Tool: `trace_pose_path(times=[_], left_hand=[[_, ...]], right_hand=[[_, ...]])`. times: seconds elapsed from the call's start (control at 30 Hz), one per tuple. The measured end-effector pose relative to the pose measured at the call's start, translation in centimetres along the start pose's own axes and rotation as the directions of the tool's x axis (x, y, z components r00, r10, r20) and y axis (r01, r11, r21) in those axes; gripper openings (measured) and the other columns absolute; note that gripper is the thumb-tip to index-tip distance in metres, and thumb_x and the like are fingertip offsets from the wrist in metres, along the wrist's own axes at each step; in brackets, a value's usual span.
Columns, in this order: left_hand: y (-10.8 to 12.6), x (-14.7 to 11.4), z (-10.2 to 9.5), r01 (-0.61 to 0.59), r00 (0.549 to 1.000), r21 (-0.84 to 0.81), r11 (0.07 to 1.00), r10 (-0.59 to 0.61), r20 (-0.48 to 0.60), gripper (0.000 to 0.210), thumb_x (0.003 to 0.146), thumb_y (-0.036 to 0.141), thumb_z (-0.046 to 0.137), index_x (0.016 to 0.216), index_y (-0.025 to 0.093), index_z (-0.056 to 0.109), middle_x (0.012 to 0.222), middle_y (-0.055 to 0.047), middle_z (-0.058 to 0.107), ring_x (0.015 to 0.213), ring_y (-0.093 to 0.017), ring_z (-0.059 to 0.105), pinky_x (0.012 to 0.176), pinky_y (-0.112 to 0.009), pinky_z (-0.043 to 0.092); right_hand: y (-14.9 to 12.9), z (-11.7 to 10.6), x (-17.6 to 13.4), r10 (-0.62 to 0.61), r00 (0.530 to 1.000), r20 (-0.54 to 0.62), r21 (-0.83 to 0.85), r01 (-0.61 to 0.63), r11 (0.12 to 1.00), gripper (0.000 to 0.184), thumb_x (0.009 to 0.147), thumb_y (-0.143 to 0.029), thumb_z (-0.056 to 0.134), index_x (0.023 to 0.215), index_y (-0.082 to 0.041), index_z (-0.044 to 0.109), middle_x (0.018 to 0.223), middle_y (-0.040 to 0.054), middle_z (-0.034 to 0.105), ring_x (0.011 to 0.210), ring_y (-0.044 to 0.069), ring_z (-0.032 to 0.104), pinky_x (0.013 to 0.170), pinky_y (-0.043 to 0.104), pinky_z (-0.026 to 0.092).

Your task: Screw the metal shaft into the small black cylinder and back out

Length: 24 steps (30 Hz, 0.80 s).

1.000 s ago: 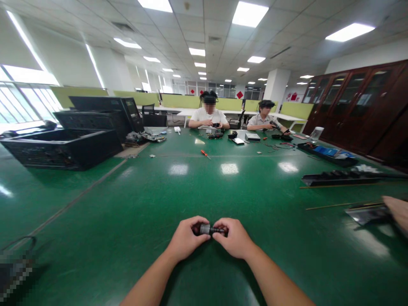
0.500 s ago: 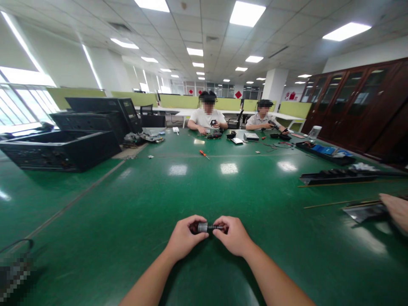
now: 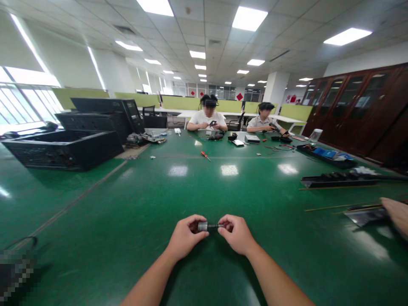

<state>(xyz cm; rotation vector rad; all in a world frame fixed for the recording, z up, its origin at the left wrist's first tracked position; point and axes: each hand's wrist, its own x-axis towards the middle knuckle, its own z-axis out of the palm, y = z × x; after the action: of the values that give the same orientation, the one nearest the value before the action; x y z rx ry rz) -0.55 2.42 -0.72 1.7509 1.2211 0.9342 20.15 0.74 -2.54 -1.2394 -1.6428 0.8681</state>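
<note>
Just above the green tabletop, in the lower middle of the head view, I hold a small metal part that looks like a motor piece. Its silver cylinder is gripped between the thumb and fingers of my left hand. A thin dark shaft runs from the cylinder toward the right. My right hand pinches the shaft's far end between thumb and fingertips. The ends inside both hands are partly hidden, and I cannot tell whether cylinder and shaft are one piece.
An orange screwdriver lies farther up the green table. Dark computer cases stand at left. Metal rails and a tray lie at right, near another person's hand. Two people sit across.
My right hand has shifted slightly right, away from the left, and more of the shaft shows. The person across in the middle has lifted a hand from the table.
</note>
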Motion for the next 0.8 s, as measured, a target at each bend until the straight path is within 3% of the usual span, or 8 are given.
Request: trace_pose_path(times=[0.4,0.47,0.53,0.63,0.7,0.8], left_hand=[[0.3,0.2,-0.2,0.027,0.999,-0.087,0.996,-0.03,-0.035,0.032,0.063,0.026,0.077,0.091,0.016,0.066,0.085,-0.004,0.071,0.08,-0.021,0.067,0.076,-0.032,0.052],[0.2,0.2,-0.4,0.031,0.997,-0.071,0.997,-0.036,-0.067,0.032,0.064,0.03,0.078,0.091,0.016,0.066,0.083,-0.003,0.071,0.077,-0.021,0.066,0.074,-0.032,0.052],[0.0,0.3,-0.7,0.042,0.993,-0.082,0.996,-0.051,-0.11,0.035,0.065,0.034,0.078,0.092,0.016,0.066,0.081,-0.004,0.071,0.075,-0.02,0.066,0.074,-0.032,0.052],[-0.4,0.7,-0.8,0.051,0.978,-0.219,0.974,-0.094,-0.188,0.042,0.065,0.038,0.078,0.098,0.015,0.066,0.089,-0.006,0.072,0.084,-0.021,0.067,0.081,-0.033,0.052],[-0.6,1.0,-0.9,0.059,0.96,-0.334,0.941,-0.145,-0.238,0.052,0.065,0.039,0.079,0.108,0.014,0.065,0.099,-0.008,0.072,0.094,-0.022,0.067,0.088,-0.034,0.051],[-0.5,0.8,-1.4,0.089,0.93,-0.44,0.894,-0.233,-0.284,0.063,0.067,0.043,0.077,0.119,0.012,0.06,0.106,-0.009,0.07,0.095,-0.021,0.067,0.09,-0.035,0.051]], right_hand=[[0.4,-0.7,0.7,0.108,0.994,-0.009,0.292,-0.101,0.951,0.014,0.071,-0.025,0.069,0.08,-0.014,0.067,0.06,-0.0008,0.06,0.051,0.012,0.055,0.05,0.023,0.04],[0.7,-0.9,1.0,0.141,0.99,-0.019,0.447,-0.117,0.887,0.02,0.073,-0.033,0.069,0.08,-0.014,0.066,0.062,0.0004,0.061,0.05,0.012,0.054,0.05,0.024,0.04],[1.0,-1.3,1.4,0.206,0.976,-0.074,0.643,-0.111,0.758,0.028,0.079,-0.043,0.063,0.077,-0.015,0.063,0.064,0.0012,0.061,0.049,0.011,0.052,0.049,0.025,0.039],[1.7,-1.8,1.9,0.332,0.931,-0.148,0.807,-0.081,0.585,0.039,0.083,-0.053,0.054,0.066,-0.019,0.053,0.054,-0.0026,0.051,0.042,0.01,0.043,0.045,0.026,0.037],[2.0,-2.0,2.2,0.362,0.922,-0.137,0.832,-0.091,0.548,0.043,0.083,-0.056,0.054,0.061,-0.02,0.046,0.05,-0.0047,0.044,0.039,0.009,0.038,0.045,0.027,0.036],[2.4,-1.8,2.4,0.352,0.928,-0.124,0.824,-0.101,0.557,0.044,0.081,-0.058,0.057,0.062,-0.02,0.047,0.051,-0.0038,0.046,0.04,0.009,0.039,0.044,0.026,0.034]])
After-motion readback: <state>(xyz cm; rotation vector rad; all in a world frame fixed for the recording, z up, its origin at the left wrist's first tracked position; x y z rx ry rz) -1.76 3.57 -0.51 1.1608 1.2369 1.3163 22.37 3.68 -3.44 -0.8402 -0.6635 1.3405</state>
